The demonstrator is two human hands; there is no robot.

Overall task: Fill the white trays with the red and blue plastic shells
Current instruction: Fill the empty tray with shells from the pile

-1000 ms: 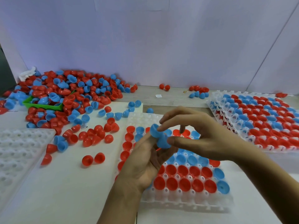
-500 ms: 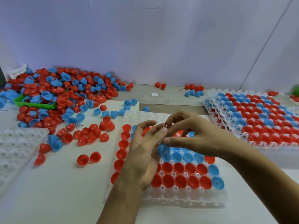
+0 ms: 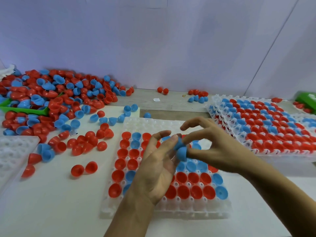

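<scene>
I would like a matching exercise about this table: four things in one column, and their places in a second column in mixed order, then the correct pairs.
Things:
1. shell pile
2. stacked full trays
3. half-filled tray
4. empty tray

Places:
A. at the left edge, near side
B. far left, by the wall
C. on the right
D. in the middle, under both hands

Pairs: 1-B, 2-C, 3-D, 4-A
</scene>
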